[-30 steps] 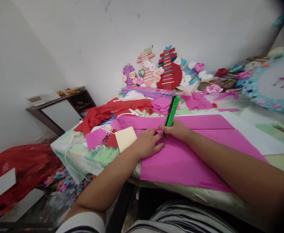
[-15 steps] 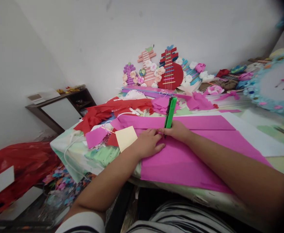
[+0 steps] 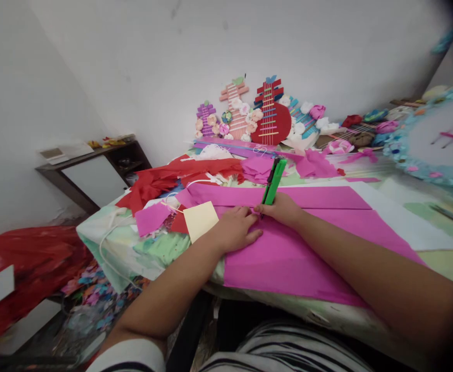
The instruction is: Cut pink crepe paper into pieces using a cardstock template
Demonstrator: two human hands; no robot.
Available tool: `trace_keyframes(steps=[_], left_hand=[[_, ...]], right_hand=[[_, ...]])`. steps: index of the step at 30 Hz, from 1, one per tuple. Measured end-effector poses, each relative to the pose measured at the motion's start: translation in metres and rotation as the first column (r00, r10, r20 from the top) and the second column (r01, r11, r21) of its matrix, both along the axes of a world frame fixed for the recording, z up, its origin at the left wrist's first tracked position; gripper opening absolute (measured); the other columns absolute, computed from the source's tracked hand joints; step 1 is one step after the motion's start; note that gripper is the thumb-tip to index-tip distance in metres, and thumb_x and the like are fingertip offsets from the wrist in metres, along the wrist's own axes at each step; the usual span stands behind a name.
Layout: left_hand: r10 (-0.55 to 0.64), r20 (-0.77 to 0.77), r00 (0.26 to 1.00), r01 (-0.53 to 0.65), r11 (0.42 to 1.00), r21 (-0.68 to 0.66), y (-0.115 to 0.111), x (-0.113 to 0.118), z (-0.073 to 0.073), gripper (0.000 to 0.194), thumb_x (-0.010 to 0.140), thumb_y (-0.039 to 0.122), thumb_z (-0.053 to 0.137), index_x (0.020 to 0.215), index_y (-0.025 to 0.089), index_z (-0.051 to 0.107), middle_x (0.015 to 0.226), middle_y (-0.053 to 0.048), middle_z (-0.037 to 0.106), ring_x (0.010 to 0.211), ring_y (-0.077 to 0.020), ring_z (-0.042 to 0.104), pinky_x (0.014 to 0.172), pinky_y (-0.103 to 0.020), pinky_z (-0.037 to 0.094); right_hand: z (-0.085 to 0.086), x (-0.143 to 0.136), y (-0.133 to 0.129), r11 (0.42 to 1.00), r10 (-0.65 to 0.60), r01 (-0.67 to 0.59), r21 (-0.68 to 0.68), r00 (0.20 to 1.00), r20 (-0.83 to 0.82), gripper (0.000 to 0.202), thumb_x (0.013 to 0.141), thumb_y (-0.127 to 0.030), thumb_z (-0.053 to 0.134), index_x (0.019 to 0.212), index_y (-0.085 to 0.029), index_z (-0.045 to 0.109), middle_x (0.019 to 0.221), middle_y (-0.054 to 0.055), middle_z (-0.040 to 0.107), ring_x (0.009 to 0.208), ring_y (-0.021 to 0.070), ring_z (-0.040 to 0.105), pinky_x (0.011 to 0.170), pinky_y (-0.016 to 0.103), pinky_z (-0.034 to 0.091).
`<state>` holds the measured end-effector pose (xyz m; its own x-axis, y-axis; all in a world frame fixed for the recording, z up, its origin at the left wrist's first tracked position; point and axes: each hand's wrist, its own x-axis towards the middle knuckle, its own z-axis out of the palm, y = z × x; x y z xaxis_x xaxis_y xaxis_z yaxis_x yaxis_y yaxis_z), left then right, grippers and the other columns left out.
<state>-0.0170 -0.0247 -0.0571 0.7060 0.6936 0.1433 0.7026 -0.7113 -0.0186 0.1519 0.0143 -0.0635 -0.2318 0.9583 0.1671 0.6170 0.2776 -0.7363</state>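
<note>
A large magenta paper sheet (image 3: 307,258) lies on the table, with a straight dark line across its upper part. My left hand (image 3: 237,229) rests flat on the sheet's left side, fingers apart. Beside it, my right hand (image 3: 280,207) grips a slim green and black cutter-like tool (image 3: 276,181), tilted with its top to the right. The tool's lower end is small and dark, near the line by my left fingertips; I cannot make out its tip clearly. A cream paper square (image 3: 201,219) lies left of my left hand.
Red crepe paper (image 3: 160,178) and magenta scraps (image 3: 315,163) lie behind the sheet. Decorated paper instruments, including a red one (image 3: 275,124), lean on the wall. A blue-trimmed round piece (image 3: 408,150) stands right. A dark cabinet (image 3: 94,173) and red plastic (image 3: 36,258) are left.
The green and black tool tilts further to the right in my right hand. My left hand stays pressed on the magenta sheet. The view has shifted slightly.
</note>
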Motion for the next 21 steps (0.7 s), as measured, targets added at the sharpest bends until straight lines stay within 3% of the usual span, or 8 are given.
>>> trace_keyframes(steps=[4,7,15,21], left_hand=[[-0.004,0.000,1.000,0.004,1.000,-0.005,-0.0001,-0.0006,0.0006,0.036,0.083,0.042,0.037,0.107,0.018,0.049,0.104,-0.008,0.049,0.096,-0.0217,0.046,0.085,-0.035,0.036],[-0.001,-0.004,1.000,0.001,1.000,-0.016,-0.0002,-0.0011,0.0011,0.038,0.083,0.043,0.037,0.109,0.018,0.048,0.107,-0.009,0.048,0.099,-0.0224,0.045,0.087,-0.036,0.035],[0.067,0.005,0.998,-0.067,0.994,-0.088,-0.0024,0.0010,-0.0004,0.065,0.077,0.057,0.038,0.119,0.009,0.039,0.114,-0.015,0.045,0.107,-0.0274,0.041,0.091,-0.037,0.032],[0.115,-0.029,0.993,-0.118,0.982,-0.148,-0.0033,0.0016,0.0001,0.073,0.077,0.060,0.034,0.126,0.006,0.032,0.128,-0.017,0.035,0.118,-0.0287,0.031,0.097,-0.036,0.026]], right_hand=[[-0.0004,0.0023,0.0008,1.000,-0.016,0.017,0.005,1.000,-0.014,0.038,0.061,-0.052,0.054,0.058,-0.015,0.053,0.057,0.001,0.055,0.056,0.0124,0.049,0.050,0.022,0.036],[-0.0011,0.0035,0.0009,0.998,0.053,-0.054,-0.013,0.998,-0.034,0.037,0.061,-0.051,0.055,0.060,-0.014,0.055,0.058,0.001,0.056,0.057,0.0124,0.050,0.051,0.022,0.037],[-0.0037,0.0001,-0.0005,0.994,0.107,-0.108,-0.031,0.994,-0.035,0.043,0.057,-0.053,0.059,0.079,-0.016,0.063,0.075,0.002,0.064,0.069,0.0166,0.056,0.060,0.024,0.042],[-0.0030,0.0008,-0.0016,0.994,0.108,-0.109,-0.012,0.994,-0.029,0.041,0.058,-0.053,0.058,0.071,-0.015,0.062,0.066,0.002,0.061,0.063,0.0149,0.054,0.055,0.023,0.040]])
